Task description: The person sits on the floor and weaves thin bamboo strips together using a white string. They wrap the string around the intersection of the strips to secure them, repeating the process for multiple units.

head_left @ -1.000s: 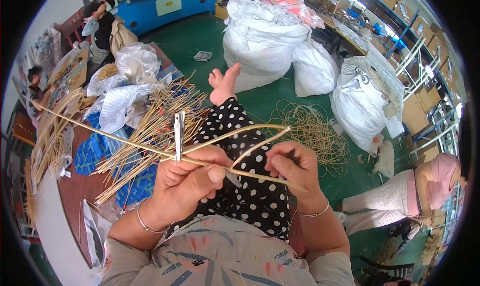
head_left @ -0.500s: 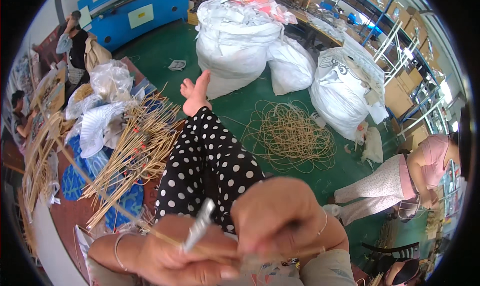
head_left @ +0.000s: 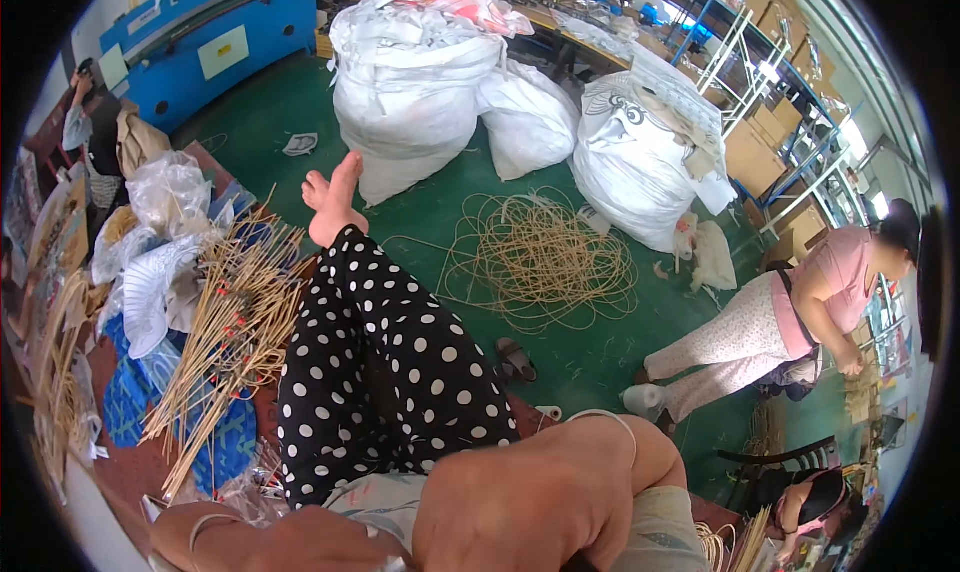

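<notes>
Straw-coloured sticks (head_left: pixel 245 302) lie in a loose bundle to the left of the person's legs, on a blue patterned cloth (head_left: pixel 128 397). Their long axis runs slantwise, from the lower left up to the upper right; the lower ends fan apart and point toward the person's left side, while the upper ends cross one another, with small red marks among them. Both hands are at the bottom edge, well apart from the bundle's upper ends. The right hand (head_left: pixel 520 502) shows its back, its fingers out of sight below; the left hand (head_left: pixel 310 544) lies beside it, partly cut off by the edge. Whether either grip is wide, narrow or closed around something, I cannot tell. Ahead, past the black polka-dot trousers (head_left: pixel 400 357), a tangled coil of thin cane (head_left: pixel 545 262) rests on the green floor (head_left: pixel 425 232), with no single direction to its loops.
</notes>
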`<action>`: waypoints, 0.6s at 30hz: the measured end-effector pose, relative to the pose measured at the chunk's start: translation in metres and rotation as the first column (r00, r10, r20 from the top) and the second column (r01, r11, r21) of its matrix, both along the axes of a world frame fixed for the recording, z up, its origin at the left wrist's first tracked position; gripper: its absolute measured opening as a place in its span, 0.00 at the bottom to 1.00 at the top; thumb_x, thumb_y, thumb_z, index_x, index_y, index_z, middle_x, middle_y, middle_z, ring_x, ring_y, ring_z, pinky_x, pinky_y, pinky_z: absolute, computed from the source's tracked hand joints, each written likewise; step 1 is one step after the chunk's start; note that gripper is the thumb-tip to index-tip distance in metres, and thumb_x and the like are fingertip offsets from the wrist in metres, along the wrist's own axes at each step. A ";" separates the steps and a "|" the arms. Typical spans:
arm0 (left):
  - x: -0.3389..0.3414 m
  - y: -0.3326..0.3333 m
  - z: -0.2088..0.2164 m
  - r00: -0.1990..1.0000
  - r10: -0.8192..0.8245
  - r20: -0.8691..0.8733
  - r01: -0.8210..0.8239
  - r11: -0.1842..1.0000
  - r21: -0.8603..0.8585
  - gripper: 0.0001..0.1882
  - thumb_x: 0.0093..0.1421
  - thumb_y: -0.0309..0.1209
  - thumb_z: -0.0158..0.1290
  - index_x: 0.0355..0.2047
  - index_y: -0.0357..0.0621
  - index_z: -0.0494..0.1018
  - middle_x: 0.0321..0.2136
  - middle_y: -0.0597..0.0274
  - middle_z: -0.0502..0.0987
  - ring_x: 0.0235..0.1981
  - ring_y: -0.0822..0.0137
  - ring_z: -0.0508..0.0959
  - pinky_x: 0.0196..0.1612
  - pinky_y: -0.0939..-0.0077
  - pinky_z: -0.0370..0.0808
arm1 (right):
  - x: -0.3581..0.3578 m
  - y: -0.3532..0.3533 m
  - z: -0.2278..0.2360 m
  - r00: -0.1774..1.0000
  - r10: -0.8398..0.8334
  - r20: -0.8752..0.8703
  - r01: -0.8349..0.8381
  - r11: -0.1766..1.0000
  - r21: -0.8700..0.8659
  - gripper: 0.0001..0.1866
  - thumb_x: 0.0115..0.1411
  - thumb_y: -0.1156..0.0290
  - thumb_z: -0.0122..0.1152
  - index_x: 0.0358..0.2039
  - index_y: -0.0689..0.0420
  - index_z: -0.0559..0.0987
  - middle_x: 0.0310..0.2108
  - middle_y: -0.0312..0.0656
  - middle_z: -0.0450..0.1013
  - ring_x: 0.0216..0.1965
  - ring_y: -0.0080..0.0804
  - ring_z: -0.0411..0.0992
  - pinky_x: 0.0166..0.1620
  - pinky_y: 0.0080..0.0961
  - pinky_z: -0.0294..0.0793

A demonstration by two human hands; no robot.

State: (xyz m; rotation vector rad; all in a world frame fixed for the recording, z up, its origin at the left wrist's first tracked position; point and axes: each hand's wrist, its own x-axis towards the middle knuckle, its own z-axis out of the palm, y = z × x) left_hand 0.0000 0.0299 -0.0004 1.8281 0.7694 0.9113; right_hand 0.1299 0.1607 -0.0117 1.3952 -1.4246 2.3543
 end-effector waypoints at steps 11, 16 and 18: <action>0.004 -0.015 0.013 0.918 0.396 -0.008 -0.394 0.916 0.081 0.08 0.52 0.24 0.53 0.32 0.33 0.70 0.24 0.57 0.73 0.23 0.66 0.74 0.25 0.78 0.70 | -0.016 0.012 -0.009 0.186 -0.815 -0.549 0.980 0.115 0.162 0.11 0.33 0.77 0.58 0.22 0.59 0.71 0.18 0.35 0.65 0.16 0.32 0.65 0.18 0.22 0.61; 0.007 -0.019 -0.001 0.795 0.582 0.175 -0.590 0.807 -0.003 0.12 0.51 0.22 0.53 0.36 0.29 0.69 0.30 0.54 0.74 0.28 0.67 0.74 0.31 0.79 0.70 | -0.007 -0.002 -0.037 0.722 -0.413 0.555 0.474 0.880 0.038 0.04 0.41 0.79 0.58 0.21 0.61 0.73 0.20 0.33 0.68 0.20 0.14 0.63 0.22 0.13 0.59; 0.012 -0.021 -0.004 0.768 0.589 0.251 -0.598 0.800 -0.050 0.13 0.51 0.22 0.53 0.38 0.29 0.69 0.33 0.52 0.73 0.32 0.67 0.74 0.35 0.79 0.70 | -0.006 -0.008 -0.040 0.673 -0.412 0.614 0.488 0.871 0.050 0.04 0.41 0.80 0.58 0.21 0.62 0.73 0.20 0.33 0.68 0.20 0.15 0.63 0.23 0.12 0.59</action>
